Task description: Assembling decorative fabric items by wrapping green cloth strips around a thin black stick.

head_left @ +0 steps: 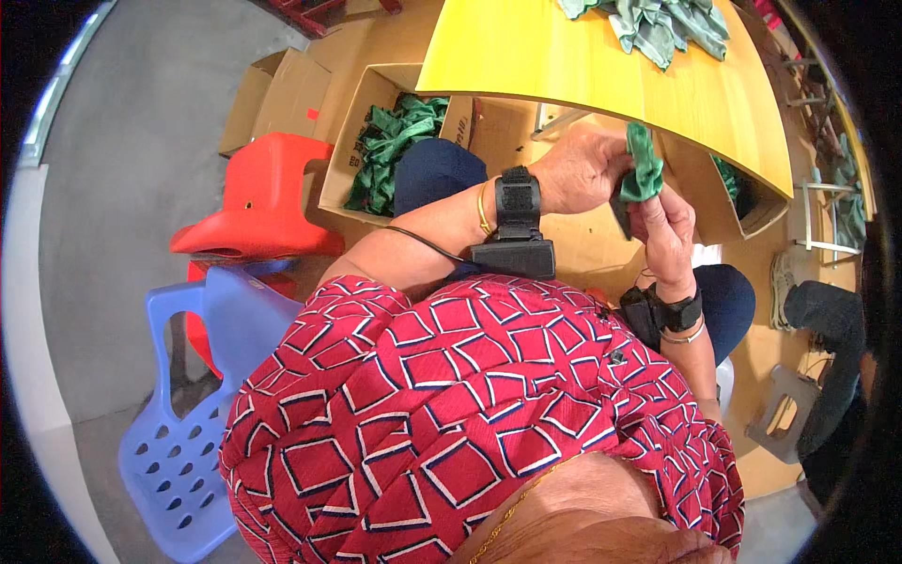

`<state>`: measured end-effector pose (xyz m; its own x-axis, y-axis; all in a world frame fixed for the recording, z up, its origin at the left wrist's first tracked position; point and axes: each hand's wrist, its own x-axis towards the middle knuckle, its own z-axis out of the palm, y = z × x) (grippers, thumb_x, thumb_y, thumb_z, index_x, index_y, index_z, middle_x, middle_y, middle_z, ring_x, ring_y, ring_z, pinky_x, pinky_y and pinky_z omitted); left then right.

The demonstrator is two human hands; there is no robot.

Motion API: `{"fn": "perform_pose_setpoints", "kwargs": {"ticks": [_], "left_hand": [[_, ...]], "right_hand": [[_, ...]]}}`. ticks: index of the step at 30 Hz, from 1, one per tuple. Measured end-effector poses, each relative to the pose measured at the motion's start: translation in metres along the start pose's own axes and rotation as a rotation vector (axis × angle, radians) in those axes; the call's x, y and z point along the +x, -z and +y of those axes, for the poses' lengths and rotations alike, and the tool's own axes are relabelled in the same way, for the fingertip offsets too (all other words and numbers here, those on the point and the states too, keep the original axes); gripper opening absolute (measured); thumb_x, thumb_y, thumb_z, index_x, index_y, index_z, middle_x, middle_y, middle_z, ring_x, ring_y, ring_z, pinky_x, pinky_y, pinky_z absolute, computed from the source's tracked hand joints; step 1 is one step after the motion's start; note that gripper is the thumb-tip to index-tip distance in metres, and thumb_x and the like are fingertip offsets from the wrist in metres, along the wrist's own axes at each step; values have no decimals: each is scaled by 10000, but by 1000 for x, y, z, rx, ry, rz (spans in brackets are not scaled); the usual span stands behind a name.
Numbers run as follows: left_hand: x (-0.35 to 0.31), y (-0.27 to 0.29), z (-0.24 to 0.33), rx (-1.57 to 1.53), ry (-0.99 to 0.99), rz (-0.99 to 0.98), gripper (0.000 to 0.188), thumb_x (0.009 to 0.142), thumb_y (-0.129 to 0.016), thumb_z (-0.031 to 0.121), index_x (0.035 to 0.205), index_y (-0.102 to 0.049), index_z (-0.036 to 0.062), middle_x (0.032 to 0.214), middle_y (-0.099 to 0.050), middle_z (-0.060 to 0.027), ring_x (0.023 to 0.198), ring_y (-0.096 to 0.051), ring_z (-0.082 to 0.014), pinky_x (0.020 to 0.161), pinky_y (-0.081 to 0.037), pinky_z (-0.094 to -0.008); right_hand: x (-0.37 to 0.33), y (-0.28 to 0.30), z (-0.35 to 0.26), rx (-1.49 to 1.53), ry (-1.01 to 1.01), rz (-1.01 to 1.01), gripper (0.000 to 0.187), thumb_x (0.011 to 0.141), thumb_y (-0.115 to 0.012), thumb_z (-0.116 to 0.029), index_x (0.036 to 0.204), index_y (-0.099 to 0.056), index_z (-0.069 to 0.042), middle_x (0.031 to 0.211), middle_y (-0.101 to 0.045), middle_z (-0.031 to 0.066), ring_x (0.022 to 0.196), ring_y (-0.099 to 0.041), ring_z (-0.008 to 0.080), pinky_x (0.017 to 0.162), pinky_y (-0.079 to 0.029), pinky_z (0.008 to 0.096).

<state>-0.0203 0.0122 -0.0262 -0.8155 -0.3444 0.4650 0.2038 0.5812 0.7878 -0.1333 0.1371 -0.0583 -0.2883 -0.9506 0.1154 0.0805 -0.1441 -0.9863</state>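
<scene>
In front of my chest, just below the yellow table's front edge, both my hands hold one small piece of green shiny cloth (643, 167). My left hand (584, 171) is closed, its fingers gripping the cloth's left side. From below, my right hand (667, 230) pinches the lower end between thumb and fingers. The cloth is bunched and stands upright above my fingertips. Some fingertips are hidden, along with a dark part beneath the cloth that I cannot make out.
On the yellow table (545, 52) lies a pile of grey-green cloth pieces (658, 30). A cardboard box (349, 150) of green cloth stands left of my knee, another box (763, 218) under the table's right side. A red chair (258, 202) and blue chair (183, 451) are left. Another person's leg (827, 315) is right.
</scene>
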Motion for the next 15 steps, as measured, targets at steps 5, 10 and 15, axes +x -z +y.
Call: {"fn": "perform_pose_setpoints", "kwargs": {"ticks": [5, 10, 15], "left_hand": [[-3, 25, -10, 146, -71, -48, 224, 720, -594, 27, 940, -572, 57, 800, -572, -124, 721, -572, -222, 605, -448, -289], [-5, 44, 24, -350, 256, 33, 285, 758, -616, 74, 1012, -535, -27, 818, -573, -56, 641, -546, -110, 537, -453, -208], [3, 36, 23, -546, 353, -33, 228, 812, -531, 42, 1029, -537, -27, 790, -583, -49, 603, -535, -72, 511, -452, -182]], "right_hand": [[4, 10, 6, 35, -42, -23, 268, 867, -485, -267, 834, -565, -13, 611, -442, -66, 507, -313, 4, 439, -234, 157], [5, 18, 5, -115, -7, -44, 219, 865, -488, -211, 799, -560, -15, 605, -443, -60, 518, -329, 17, 454, -259, 161], [3, 1, -6, -94, 11, -50, 127, 834, -517, -106, 832, -557, 14, 636, -459, -34, 565, -404, 49, 503, -338, 188]]}}
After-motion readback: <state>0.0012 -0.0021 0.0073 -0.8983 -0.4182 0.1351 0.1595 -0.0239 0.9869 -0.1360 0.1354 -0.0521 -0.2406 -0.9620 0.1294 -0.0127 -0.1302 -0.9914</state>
